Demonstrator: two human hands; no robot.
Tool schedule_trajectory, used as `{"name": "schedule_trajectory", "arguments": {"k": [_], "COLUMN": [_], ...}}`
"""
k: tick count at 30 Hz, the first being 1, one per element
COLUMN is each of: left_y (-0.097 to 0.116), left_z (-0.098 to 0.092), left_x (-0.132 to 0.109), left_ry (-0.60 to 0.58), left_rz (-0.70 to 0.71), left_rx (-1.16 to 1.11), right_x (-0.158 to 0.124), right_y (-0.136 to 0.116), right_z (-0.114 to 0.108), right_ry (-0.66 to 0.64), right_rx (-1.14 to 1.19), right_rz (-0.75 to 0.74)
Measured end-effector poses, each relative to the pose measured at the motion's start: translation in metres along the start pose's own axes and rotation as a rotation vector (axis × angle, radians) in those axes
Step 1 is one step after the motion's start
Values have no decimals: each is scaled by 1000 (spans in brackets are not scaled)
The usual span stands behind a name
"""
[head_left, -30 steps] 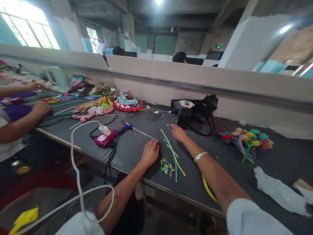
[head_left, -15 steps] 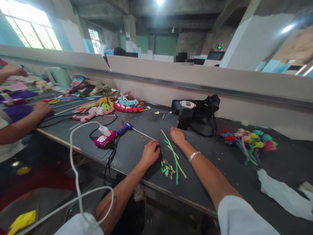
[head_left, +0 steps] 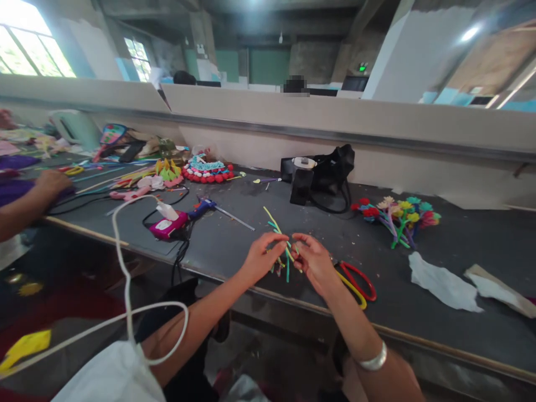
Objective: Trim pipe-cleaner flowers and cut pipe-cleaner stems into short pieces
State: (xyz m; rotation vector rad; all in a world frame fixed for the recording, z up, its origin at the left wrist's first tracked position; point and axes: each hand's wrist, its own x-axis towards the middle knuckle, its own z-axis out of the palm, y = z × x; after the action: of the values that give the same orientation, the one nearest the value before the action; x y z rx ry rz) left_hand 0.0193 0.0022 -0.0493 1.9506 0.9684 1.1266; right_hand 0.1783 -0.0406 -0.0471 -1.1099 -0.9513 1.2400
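My left hand [head_left: 264,257] has its thumb and fingers pinched together over the strips; what sits in the pinch is too small to make out. Close beside it, my right hand [head_left: 315,262] is curled, thumb against fingers, with a small green piece [head_left: 297,249] showing at the fingertips. Under and behind the fingers lie a long yellow fuzzy stem [head_left: 268,214] and a teal stem [head_left: 287,273] on the dark table. A pile of short coloured pieces [head_left: 278,269] is partly covered by my hands. Scissors [head_left: 360,285] with red and yellow handles rest beside my right wrist.
A magenta hot glue gun base [head_left: 168,225] with a blue gun [head_left: 201,207] lies left, trailing cords. A white cable [head_left: 125,279] loops over my left arm. Fuzzy flowers [head_left: 397,215], white paper [head_left: 444,282] and a black bag [head_left: 335,173] lie right. A co-worker's hand [head_left: 52,184] is far left.
Both hands have come together over the strips, the right one moving back from near the black box. The scissors now show beside the right wrist. The view has turned slightly right.
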Motion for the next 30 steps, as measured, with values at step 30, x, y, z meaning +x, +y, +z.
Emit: {"name": "schedule_trajectory", "arguments": {"k": [30], "left_y": [19], "left_z": [-3], "left_x": [-29], "left_ry": [-439], "left_rz": [-766], "left_rx": [-983], "right_x": [-46], "right_y": [-6], "right_z": [-7], "right_ry": [-139], "right_rx": [-468], "right_rz": [-230]}}
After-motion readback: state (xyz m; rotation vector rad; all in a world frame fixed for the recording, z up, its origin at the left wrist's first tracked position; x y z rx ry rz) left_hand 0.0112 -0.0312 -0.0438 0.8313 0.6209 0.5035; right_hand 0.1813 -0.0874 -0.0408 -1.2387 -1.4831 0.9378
